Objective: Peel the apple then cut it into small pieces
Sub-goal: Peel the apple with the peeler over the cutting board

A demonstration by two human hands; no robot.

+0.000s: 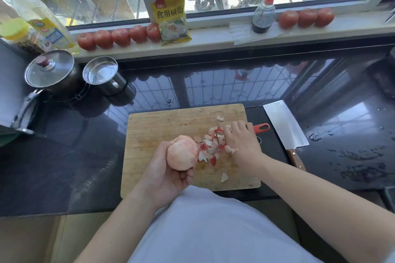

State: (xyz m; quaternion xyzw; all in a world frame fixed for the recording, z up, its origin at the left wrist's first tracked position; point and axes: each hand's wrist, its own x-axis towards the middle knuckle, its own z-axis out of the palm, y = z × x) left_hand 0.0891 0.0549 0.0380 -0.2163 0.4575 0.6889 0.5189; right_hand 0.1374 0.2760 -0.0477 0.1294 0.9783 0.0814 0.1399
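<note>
My left hand (164, 174) grips a peeled, pale pink apple (181, 152) just above the near left part of the wooden cutting board (160, 126). A heap of red and white apple peels (208, 149) lies on the board right of the apple. My right hand (241, 143) lies over the peels with its fingers curled on a red-handled peeler (261, 128). The handle end sticks out past the board's right edge, and the metal head shows among the peels. A cleaver (284, 126) with a wooden handle lies on the counter to the right of the board.
The dark glossy counter (64, 156) holds a lidded pot (50, 70) and a steel cup (102, 74) at the back left. Tomatoes (119, 36), a yellow packet (171, 17) and a spray bottle (264, 10) line the windowsill. Water drops lie at the right.
</note>
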